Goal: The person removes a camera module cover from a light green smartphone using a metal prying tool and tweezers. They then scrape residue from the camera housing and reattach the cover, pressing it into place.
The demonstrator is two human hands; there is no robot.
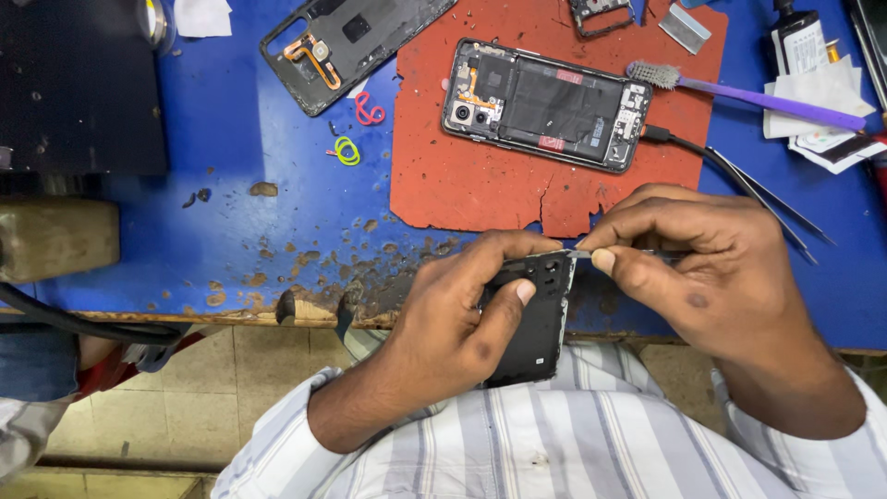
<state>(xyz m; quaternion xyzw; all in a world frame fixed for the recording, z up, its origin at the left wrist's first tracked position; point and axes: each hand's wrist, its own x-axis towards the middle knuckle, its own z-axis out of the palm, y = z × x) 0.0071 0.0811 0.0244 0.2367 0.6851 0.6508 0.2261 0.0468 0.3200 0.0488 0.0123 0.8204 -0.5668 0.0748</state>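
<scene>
Nearest you, your left hand (453, 323) is closed around the black phone back cover (534, 319), thumb pressed on its face, holding it just over the counter (231, 139) edge above your lap. Your right hand (702, 268) pinches a thin metal tool (580, 252), its tip touching the cover's top corner beside the camera holes. If that tip slips, it could gouge the cover or jab your left thumb, since the 2 sit close together. Prying hard at 1 corner could crack the thin plastic. Farther off, the opened phone (545, 103) lies on the red mat (462, 185) with a cable plugged in; a sleeve snagging that cable could drag it.
</scene>
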